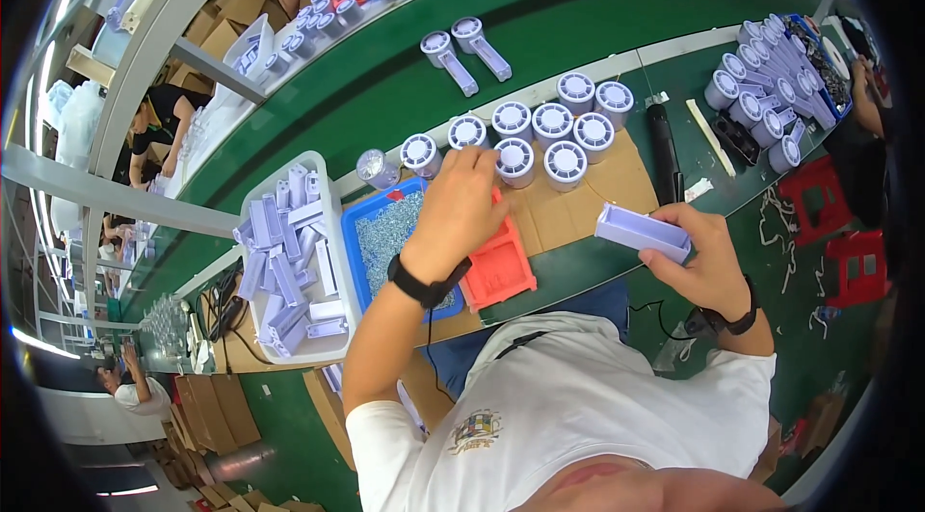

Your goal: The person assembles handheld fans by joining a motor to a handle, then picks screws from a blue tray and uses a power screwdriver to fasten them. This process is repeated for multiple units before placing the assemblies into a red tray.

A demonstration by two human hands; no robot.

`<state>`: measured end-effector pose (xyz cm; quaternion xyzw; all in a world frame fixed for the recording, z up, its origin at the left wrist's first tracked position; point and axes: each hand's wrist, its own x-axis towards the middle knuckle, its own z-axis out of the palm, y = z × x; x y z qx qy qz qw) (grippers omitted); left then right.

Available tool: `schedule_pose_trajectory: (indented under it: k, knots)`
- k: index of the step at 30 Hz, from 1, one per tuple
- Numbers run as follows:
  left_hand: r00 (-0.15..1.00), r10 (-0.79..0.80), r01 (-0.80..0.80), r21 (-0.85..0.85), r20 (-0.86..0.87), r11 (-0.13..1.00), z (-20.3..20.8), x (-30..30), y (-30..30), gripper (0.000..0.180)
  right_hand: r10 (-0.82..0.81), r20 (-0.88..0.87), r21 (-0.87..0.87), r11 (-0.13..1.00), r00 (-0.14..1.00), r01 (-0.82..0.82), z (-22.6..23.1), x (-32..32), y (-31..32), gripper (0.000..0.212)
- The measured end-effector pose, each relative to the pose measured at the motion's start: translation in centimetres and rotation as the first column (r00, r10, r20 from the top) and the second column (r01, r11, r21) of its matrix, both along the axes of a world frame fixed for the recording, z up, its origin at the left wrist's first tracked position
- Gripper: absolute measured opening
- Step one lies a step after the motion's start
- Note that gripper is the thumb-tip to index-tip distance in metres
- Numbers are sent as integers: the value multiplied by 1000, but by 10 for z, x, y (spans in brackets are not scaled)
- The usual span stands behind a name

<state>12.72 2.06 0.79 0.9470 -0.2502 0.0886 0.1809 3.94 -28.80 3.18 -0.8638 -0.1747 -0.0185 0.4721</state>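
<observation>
My right hand (701,257) holds a lavender plastic handle piece (644,231), a long trough with its hollow side up, between thumb and fingers. My left hand (461,202) is over the junction of a blue tray (432,186) of small metal screws (381,237) and a red tray (501,273). Its fingers are bent down just in front of a round lavender housing (468,131) with a slotted top; the fingertips and anything in them are hidden. Several more round housings (552,121) stand upright on a cardboard sheet (621,180) beyond my hands.
Left of the screws stands a white bin (332,194) of handle pieces (275,247). A black electric screwdriver (663,148) lies right of the cardboard. Two joined assemblies (467,54) lie on the green belt (356,93); more (771,78) crowd the far right. Other people work nearby.
</observation>
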Motion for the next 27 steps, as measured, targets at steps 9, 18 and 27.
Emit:
schedule_pose_trajectory:
  k: [9, 18, 27]
  knots:
    - [990, -96, 93, -36, -105, 995, -2, 33, -5, 62, -58, 10, 50, 997, 998, 58, -7, -7, 4, 30]
    - [947, -173, -242, -955, -271, 172, 11, -33, 25, 32, 62, 61, 228, 971, 996, -74, -22, -6, 36, 33]
    - [670, -668, -736, -404, -323, -543, -26, -92, 49, 35, 245, 27, 307, 921, 969, -241, -24, -10, 78, 35]
